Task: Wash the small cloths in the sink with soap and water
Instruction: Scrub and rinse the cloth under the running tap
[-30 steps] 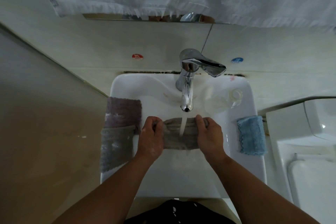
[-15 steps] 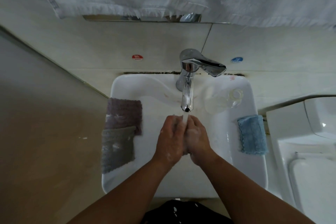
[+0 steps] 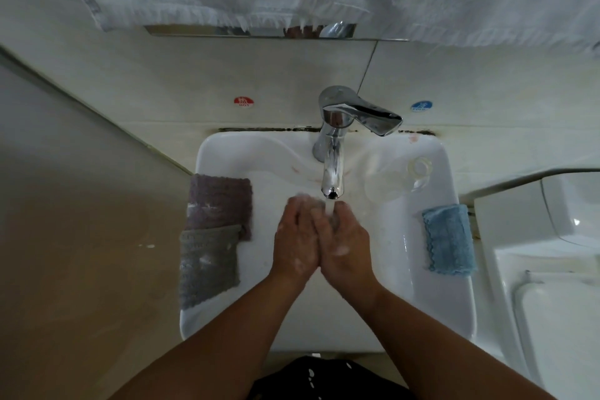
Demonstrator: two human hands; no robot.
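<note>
Water (image 3: 329, 207) runs from the chrome faucet (image 3: 332, 169) onto my left hand (image 3: 297, 242) and right hand (image 3: 348, 247). Both are pressed palm to palm at frame centre over the white sink (image 3: 435, 302), with suds on each. I cannot tell whether a cloth is clasped between them. Purple cloth (image 3: 220, 201) and gray cloth (image 3: 209, 265) drape over the sink's left rim, edges touching. Blue cloth (image 3: 449, 240) lies on the right rim.
</note>
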